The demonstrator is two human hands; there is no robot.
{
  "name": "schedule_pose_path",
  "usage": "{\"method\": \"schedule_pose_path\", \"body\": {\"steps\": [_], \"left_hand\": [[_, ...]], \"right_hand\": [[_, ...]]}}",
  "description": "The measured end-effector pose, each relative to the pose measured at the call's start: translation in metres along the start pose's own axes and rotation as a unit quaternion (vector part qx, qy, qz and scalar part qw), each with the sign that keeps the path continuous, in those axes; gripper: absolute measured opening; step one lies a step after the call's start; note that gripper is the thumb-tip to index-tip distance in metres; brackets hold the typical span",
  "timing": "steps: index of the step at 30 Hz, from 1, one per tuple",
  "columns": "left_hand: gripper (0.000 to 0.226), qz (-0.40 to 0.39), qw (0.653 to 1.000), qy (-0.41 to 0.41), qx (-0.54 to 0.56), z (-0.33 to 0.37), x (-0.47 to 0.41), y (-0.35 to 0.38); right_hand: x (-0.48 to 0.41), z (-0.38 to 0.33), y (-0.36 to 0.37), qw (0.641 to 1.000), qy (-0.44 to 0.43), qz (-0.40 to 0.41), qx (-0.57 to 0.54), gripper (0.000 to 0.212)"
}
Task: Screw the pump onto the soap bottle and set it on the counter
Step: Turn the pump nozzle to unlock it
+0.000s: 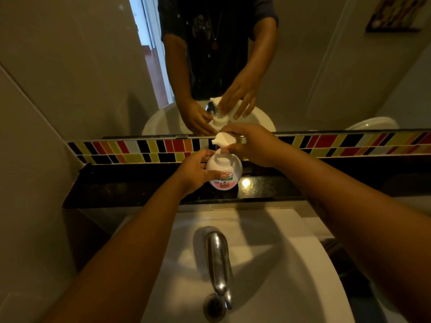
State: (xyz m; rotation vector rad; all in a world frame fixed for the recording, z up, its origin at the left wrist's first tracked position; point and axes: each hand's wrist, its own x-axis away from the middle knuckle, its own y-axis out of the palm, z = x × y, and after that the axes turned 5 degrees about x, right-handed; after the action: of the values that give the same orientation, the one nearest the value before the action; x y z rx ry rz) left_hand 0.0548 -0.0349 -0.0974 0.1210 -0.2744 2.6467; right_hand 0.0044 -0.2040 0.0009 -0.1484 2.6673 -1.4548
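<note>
A round white soap bottle (227, 166) with a pink label stands on the dark counter (130, 190) behind the sink. My left hand (198, 170) wraps its left side and holds it. A white pump (222, 139) sits on the bottle's neck. My right hand (254, 145) grips the pump from the right, fingers pinching its stem just under the head. The bottle's base is partly hidden by my left thumb.
A white sink (268, 264) with a chrome tap (218, 259) lies below the counter. A strip of coloured tiles (140, 150) and a mirror (93, 66) rise behind it. A wall stands close on the left.
</note>
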Motion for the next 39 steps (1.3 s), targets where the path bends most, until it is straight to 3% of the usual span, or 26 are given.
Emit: {"method": "schedule_pose_path", "body": {"steps": [4,6,10,14,21,26,30,34,39], "left_hand": [[0.056,-0.007,1.0,-0.006,-0.008,0.003,0.0,-0.001],[0.058,-0.008,1.0,-0.01,-0.019,0.004,0.001,-0.001],[0.06,-0.007,1.0,0.0,-0.023,0.004,0.002,-0.001],[0.062,-0.001,0.999,0.012,-0.036,0.002,0.003,0.0],[0.073,-0.007,1.0,0.013,-0.02,0.003,0.004,0.0],[0.071,-0.012,1.0,0.01,-0.02,0.003,0.002,-0.002],[0.068,-0.014,1.0,0.005,-0.017,0.002,0.001,-0.004],[0.06,-0.018,1.0,0.001,-0.02,0.003,-0.001,-0.005],[0.056,-0.022,1.0,0.002,-0.018,0.005,-0.001,-0.005]], "right_hand": [[-0.005,0.001,-0.012,0.996,-0.003,-0.094,-0.003,0.058],[-0.006,-0.001,-0.017,0.995,-0.008,-0.101,0.017,0.06],[0.001,-0.005,-0.011,0.999,-0.009,-0.029,0.011,0.075],[0.004,-0.008,0.011,0.997,0.026,0.074,0.006,0.063],[0.004,-0.009,0.033,0.984,0.037,0.171,-0.016,0.052],[0.001,-0.004,0.023,0.991,0.007,0.13,0.037,0.049],[0.006,0.003,0.01,0.998,-0.038,0.057,-0.009,0.048],[0.007,0.009,-0.002,0.998,-0.026,-0.036,-0.053,0.049],[0.006,0.01,-0.005,0.995,-0.004,-0.071,-0.075,0.054]]}}
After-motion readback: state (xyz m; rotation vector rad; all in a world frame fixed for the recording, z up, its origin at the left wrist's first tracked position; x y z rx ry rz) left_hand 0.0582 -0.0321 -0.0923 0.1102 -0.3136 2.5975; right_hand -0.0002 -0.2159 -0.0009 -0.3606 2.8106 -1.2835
